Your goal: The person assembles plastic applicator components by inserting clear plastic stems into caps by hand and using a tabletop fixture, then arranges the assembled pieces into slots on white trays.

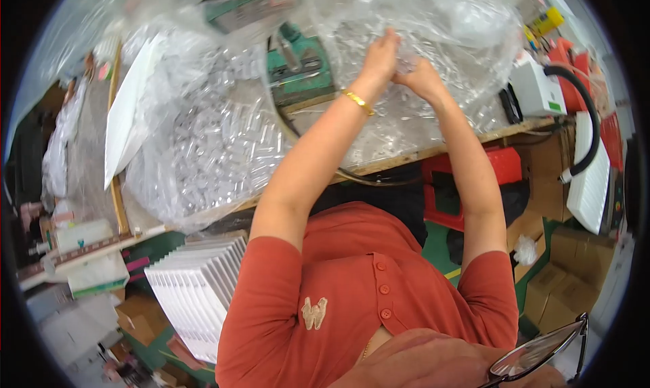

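Observation:
My left hand (382, 56), with a gold bracelet at the wrist, and my right hand (421, 80) are close together over a pile of small clear plastic pieces (455, 68) on the plastic sheeting. Between them is a see-through plastic piece (405, 63); its exact shape is hard to make out. The fingers of both hands are bent in around it and partly hidden. Just left of my hands stands a green metal bench fixture (302, 76) with a lever on top.
A large heap of clear plastic tubes (220, 134) lies in a bag at the left. White ribbed panels (193, 296) stand below the bench edge (393, 163). A white box (538, 90) and a black hose (594, 127) are at the right, above a red stool (443, 191).

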{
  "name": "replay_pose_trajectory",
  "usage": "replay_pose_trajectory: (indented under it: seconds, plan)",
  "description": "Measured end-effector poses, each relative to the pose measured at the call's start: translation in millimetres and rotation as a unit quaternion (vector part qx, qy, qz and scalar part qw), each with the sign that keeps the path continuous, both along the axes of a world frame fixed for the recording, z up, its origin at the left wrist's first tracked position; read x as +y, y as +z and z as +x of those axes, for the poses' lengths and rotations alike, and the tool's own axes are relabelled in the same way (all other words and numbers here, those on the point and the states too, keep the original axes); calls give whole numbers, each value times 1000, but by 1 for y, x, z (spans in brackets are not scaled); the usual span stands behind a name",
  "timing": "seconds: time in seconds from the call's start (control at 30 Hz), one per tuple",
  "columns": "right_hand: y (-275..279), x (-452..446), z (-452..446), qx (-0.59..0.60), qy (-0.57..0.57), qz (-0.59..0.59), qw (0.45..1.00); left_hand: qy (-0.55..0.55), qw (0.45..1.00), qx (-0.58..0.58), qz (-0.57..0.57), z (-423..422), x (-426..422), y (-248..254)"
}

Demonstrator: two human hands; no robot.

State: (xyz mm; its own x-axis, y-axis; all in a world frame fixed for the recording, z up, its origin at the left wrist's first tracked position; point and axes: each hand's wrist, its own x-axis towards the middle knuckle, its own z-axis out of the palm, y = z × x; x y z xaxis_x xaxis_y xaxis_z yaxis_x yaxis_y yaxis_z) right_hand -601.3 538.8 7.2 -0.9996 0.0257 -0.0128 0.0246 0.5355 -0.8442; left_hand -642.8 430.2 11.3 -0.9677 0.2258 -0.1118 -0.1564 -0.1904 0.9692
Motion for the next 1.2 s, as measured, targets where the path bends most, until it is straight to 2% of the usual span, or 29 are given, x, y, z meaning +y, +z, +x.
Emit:
replay_pose_trajectory:
  seconds: [0.07, 0.17, 0.23, 0.27, 0.3, 0.33, 0.37, 0.4, 0.43, 0.47, 0.5, 0.53, 0.57, 0.6, 0.67, 0.7, 0.73, 0.8, 0.83, 0.87, 0.9, 0.93, 0.97, 1.0, 1.03, 1.1, 1.13, 1.2]
  plan:
    - [1, -1, 3, -9, -18, 36, 999, 13, 999, -14, 27, 2, -2, 3]
    - [16, -14, 9, 37, -23, 3, 999, 33, 998, -29, -34, 5, 1, 10]
    - [21, -21, 12, 50, -8, -6, 999, 136, 991, -16, 4, 8, -1, 13]
    - [22, -26, 12, 65, -1, -16, 998, 145, 989, -15, 3, 9, -8, 13]
    - [23, -30, 12, 65, 8, -19, 998, 168, 982, 76, -26, 15, -18, 18]
    - [23, -33, 13, 44, -6, -90, 995, 188, 966, 166, -58, 21, -30, 22]
    - [24, -36, 13, 23, -22, -160, 987, 171, 952, 219, -128, 26, -56, 23]
    - [27, -38, 12, 24, -22, -163, 986, 137, 941, 247, -189, 32, -89, 28]
    - [32, -37, 13, -22, -20, -274, 961, 97, 925, 274, -246, 34, -123, 33]
    - [33, -34, 17, -66, -25, -381, 922, 76, 887, 301, -342, 30, -154, 29]
    - [30, -33, 20, -64, -41, -381, 921, 64, 818, 337, -461, 24, -183, 19]
    - [26, -36, 18, -100, -25, -502, 859, 80, 760, 383, -520, 23, -203, 18]
    - [24, -38, 13, -128, -2, -613, 780, 69, 737, 377, -556, 22, -217, 10]
    - [21, -41, 9, -123, -6, -608, 784, 69, 740, 381, -549, 19, -222, 6]
    - [11, -51, 3, -148, -17, -683, 715, -35, 750, 359, -554, 14, -231, -2]
    - [15, -57, 4, -156, -3, -693, 704, -33, 757, 377, -533, 12, -230, -4]
    - [18, -63, 8, -160, -3, -692, 704, -31, 759, 374, -533, 11, -231, -7]
    - [29, -76, 23, -116, -56, -595, 793, -8, 747, 409, -524, 11, -232, -6]
    - [31, -81, 29, -122, -48, -596, 792, -13, 743, 392, -543, 16, -228, 5]
    - [31, -85, 34, -6, -20, -417, 909, -17, 737, 372, -564, 21, -223, 15]
    - [30, -90, 39, 112, 13, -217, 970, -32, 756, 362, -544, 31, -215, 26]
    - [34, -98, 47, 101, 32, -226, 968, -44, 776, 348, -524, 44, -207, 31]
    - [44, -105, 51, 218, 75, -84, 969, -52, 799, 363, -476, 56, -199, 30]
    - [49, -109, 52, 336, 111, 58, 933, -60, 818, 381, -426, 64, -193, 29]
    - [48, -111, 53, 338, 123, 48, 932, -50, 817, 375, -436, 73, -192, 31]
    - [46, -108, 54, 318, 174, 191, 912, -39, 924, 223, -308, 84, -190, 33]
    - [41, -109, 55, 319, 178, 187, 912, -35, 924, 221, -310, 87, -193, 31]
    - [28, -112, 59, 136, 158, 18, 978, -29, 978, 85, -186, 93, -199, 18]
